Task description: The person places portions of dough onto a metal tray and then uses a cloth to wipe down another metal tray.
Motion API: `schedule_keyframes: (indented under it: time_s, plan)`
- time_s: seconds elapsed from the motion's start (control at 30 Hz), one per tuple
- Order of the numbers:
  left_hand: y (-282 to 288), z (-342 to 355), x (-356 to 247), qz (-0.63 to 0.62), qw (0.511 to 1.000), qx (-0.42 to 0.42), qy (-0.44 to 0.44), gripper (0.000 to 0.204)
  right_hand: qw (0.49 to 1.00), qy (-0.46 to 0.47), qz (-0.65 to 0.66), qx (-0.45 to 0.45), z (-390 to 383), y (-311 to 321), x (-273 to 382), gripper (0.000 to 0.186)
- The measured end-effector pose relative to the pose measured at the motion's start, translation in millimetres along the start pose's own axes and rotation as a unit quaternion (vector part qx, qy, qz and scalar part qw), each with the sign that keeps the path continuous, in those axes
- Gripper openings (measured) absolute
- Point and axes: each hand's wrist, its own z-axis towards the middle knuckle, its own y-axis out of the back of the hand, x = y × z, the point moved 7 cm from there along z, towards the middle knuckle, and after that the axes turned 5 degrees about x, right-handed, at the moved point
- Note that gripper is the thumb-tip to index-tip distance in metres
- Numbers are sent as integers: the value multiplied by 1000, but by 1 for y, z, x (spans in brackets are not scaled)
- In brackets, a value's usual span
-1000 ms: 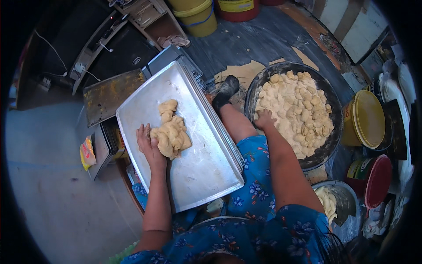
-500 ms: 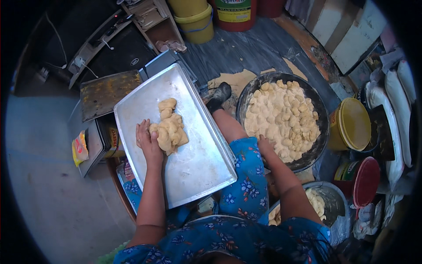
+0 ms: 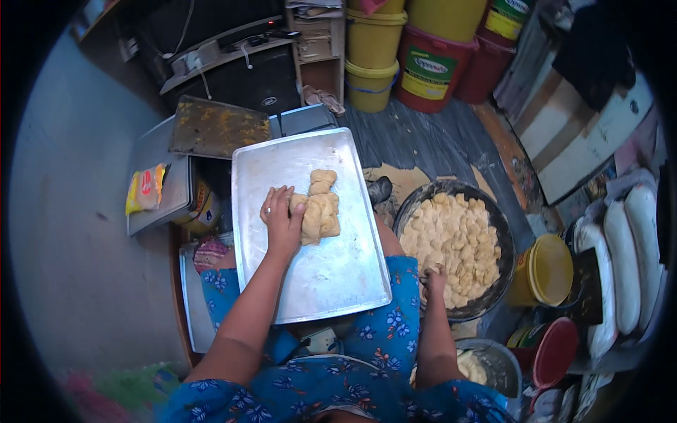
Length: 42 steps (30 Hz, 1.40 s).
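On the metal tray across my lap, my left hand cups the left side of a lumpy mass of pale dough, its fingers curved over it. My right hand is low at the near left edge of a large black basin, its fingers curled; what is in them is unclear. Many rounded, floury dough pieces lie packed in that basin. My dark-covered foot shows between tray and basin.
Stacked yellow and red buckets stand behind. At right are lidded buckets, white sacks and a grey basin of dough. At left, baking sheets and a yellow packet rest beside a shelving unit.
The view has turned, so tray and basin sit lower in the picture. My right hand has drawn back toward the basin's near edge and curled. My left hand stays at the dough.
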Motion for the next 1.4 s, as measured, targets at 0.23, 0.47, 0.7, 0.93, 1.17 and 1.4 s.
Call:
schedule_keyframes:
  time_s: [0.23, 0.47, 0.7, 0.93, 1.17, 1.4]
  plan:
    - [6, 8, -8, -17, 1000, -20, 2, 42, 914, 361, 182, 35, -150, -74, 257, 47]
    - [-1, 8, -4, -17, 999, -32, 21, 41, 729, 621, -272, 90, -234, -258, 305, 44]
    - [9, 3, 8, -50, 997, 2, 63, 44, 727, 543, -390, 157, -214, -327, 242, 62]
    - [45, 2, 31, 82, 997, 2, 16, 35, 662, 542, -481, 191, -243, -335, 274, 64]
    - [42, 40, 77, 44, 999, 25, 8, 29, 442, 471, -726, 236, -246, -397, 258, 34]
    - [46, 97, 96, -4, 1000, -6, 8, 29, 527, 333, -733, 272, -217, -412, 292, 46]
